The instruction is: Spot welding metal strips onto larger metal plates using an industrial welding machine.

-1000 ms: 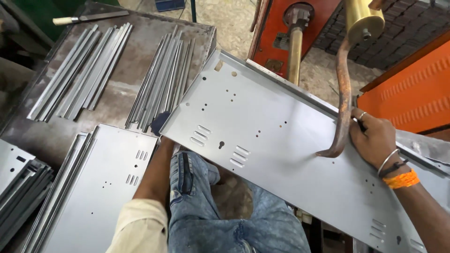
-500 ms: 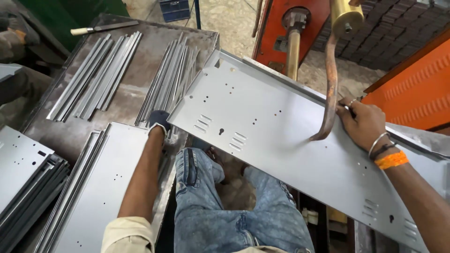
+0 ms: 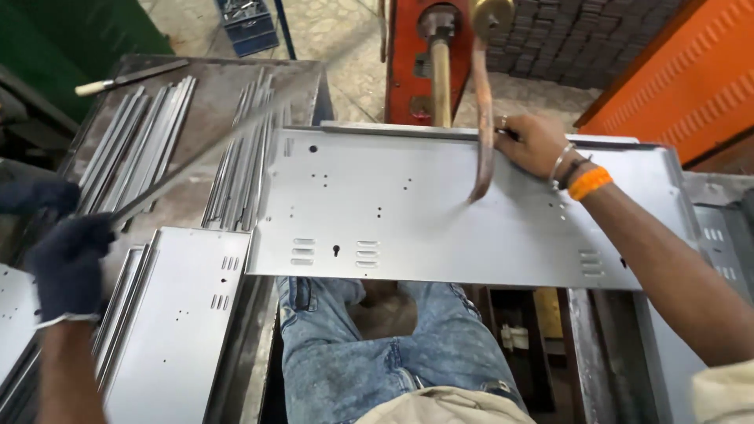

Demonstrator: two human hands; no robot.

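Panel (image 3: 440, 212) swung level since earlier frame; left hand (image 3: 67, 263) quit its corner, gloved fingers now clamped on strip (image 3: 196, 161) over counter (image 3: 228, 86); right hand (image 3: 534, 145) fingers pressed together on panel's far edge beside electrode (image 3: 481, 110).

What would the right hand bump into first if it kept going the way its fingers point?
Probably the copper arm. The right hand rests on the metal panel, fingers pointing left toward that arm, seemingly very close, though depth is unclear.

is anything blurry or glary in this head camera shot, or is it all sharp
Head view: the left hand in its dark glove and the thin metal strip it holds are motion-smeared; the right hand and grey panel are sharp; light is even, with only a soft sheen on the panel.
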